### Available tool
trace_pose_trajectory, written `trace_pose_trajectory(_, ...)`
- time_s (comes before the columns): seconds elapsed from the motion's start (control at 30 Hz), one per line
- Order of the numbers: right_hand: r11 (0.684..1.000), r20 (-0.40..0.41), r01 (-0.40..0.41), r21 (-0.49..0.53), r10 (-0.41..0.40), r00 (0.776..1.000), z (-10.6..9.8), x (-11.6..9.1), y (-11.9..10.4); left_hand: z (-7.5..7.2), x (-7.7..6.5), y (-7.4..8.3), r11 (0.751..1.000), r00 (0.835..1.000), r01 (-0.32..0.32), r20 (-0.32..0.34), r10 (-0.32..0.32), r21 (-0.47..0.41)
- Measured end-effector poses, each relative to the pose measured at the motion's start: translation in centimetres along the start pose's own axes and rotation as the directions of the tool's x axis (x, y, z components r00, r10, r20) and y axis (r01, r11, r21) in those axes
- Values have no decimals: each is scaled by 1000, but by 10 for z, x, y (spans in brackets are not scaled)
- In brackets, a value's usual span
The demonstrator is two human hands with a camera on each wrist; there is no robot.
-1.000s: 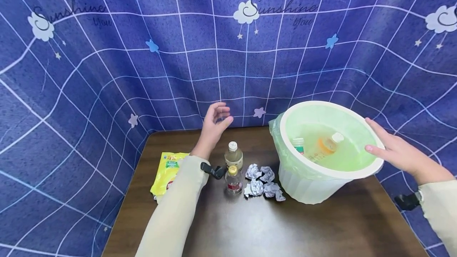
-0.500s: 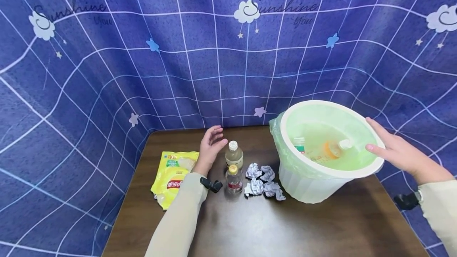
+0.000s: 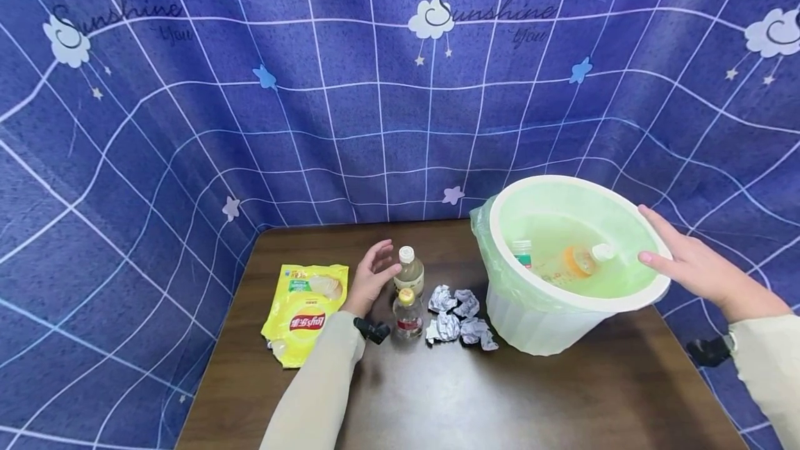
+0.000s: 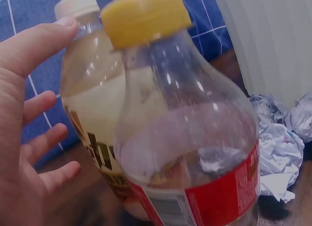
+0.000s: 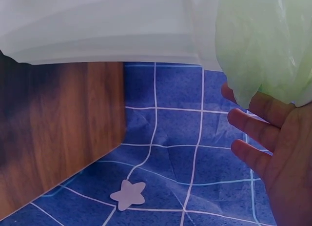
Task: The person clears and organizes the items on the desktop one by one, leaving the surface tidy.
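Head view: left hand (image 3: 367,282) has come down — fingers (image 3: 378,249) spread — beside the white-capped bottle (image 3: 411,274).

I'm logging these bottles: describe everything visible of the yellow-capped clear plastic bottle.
The small clear plastic-looking bottle has a yellow cap, narrow neck, rounded shoulders and a red label. Capped and apparently empty, it stands upright on the brown wood-grain table, before a cream-labelled, white-capped bottle; contact between them is unclear.

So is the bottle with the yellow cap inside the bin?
No, the yellow-capped bottle stands on the table, outside the bin.
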State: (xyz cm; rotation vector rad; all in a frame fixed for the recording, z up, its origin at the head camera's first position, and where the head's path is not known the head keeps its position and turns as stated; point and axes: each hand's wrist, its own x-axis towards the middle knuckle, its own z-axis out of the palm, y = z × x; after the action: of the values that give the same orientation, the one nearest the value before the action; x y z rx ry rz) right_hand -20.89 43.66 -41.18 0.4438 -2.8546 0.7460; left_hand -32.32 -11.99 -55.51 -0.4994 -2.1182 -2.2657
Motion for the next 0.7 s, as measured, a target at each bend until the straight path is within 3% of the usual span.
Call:
trace_pose_trajectory(0.2,1000,-1,-6,-9,6,1000,0,1,0,-2,-1,-4,1000,1000,3,17,-2,-7)
trace_pose_trajectory(0.43,999,15,-27,-19,28,1000,0,-1,0,-2,4,-37,999,1000,-9,10,9,38)
trace_pose_trajectory(0.57,999,8,-22,-24,23,1000,0,-1,0,-1,5,-38,997,999,-36,15,35,64)
trace_pose_trajectory(0.7,1000,3,-13,-5,13,1000,1,0,0,0,6,-36,997,1000,4,19,-6,75)
